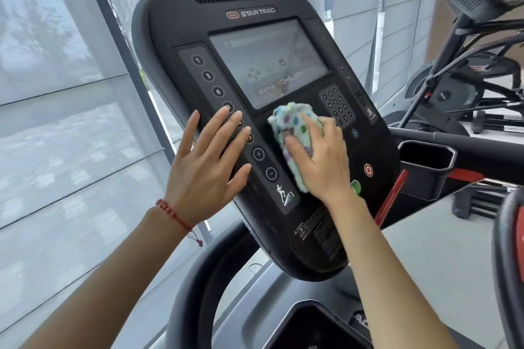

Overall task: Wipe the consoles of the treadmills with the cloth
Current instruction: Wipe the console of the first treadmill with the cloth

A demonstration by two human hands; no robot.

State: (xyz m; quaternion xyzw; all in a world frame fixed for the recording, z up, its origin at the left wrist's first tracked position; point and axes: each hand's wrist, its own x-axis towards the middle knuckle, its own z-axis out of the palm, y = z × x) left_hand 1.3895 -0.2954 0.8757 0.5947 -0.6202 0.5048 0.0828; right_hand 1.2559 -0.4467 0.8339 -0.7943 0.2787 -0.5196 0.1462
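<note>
Our left hand lies flat on the console, fingers spread wide over the left buttons. Our right hand presses the spotty cloth onto the console just under the screen, fingers holding it.

Showing smooth, dark plastic with a dull shine on the console. Looking glassy and shiny on the screen, catching reflections. Looking soft and fluffy on the spotted cloth. Looking like knotted red thread on the bracelet. Looking like thin woven fabric on the window blinds.
</note>
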